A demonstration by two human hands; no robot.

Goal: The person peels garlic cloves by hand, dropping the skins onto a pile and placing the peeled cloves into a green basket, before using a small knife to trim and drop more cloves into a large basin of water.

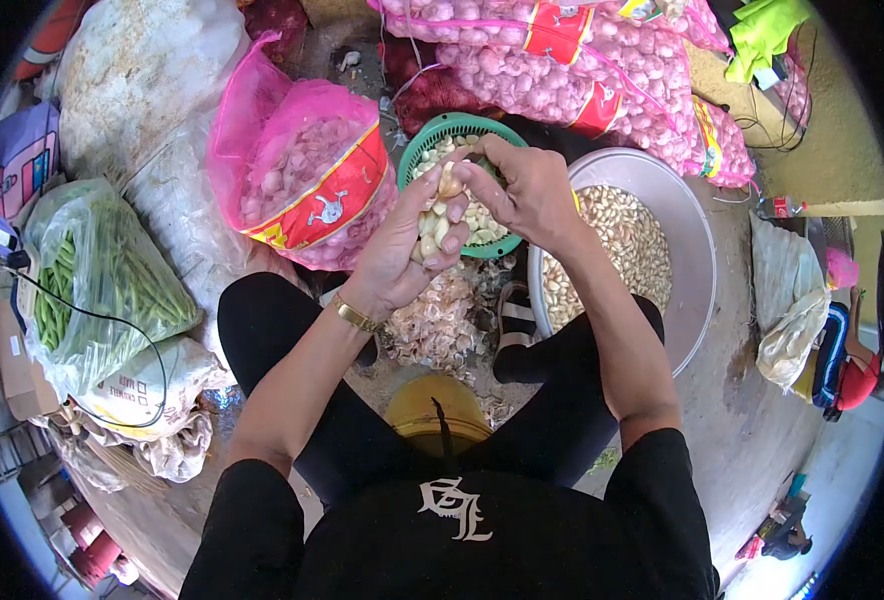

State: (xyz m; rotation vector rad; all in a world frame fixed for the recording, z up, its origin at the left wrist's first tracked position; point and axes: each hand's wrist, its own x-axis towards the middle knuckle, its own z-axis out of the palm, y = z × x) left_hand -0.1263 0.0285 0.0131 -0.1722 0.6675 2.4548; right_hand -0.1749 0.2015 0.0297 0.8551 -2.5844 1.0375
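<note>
My left hand (pixel 402 245) is cupped around several garlic cloves (pixel 432 225), with a gold bracelet on its wrist. My right hand (pixel 527 190) pinches one clove (pixel 451 181) at the fingertips, touching the left hand's thumb. Both hands hover over a green plastic basket (pixel 432 135) holding peeled cloves. To the right stands a large metal bowl (pixel 692 240) filled with more cloves. Garlic skins (pixel 437 325) lie piled on the ground below my hands.
An open pink mesh sack of garlic (pixel 307 185) lies on the left, with more sacks (pixel 582 70) at the back. A clear bag of green beans (pixel 92 280) sits far left. A yellow stool (pixel 437 415) shows between my knees. White bags (pixel 792 300) lie right.
</note>
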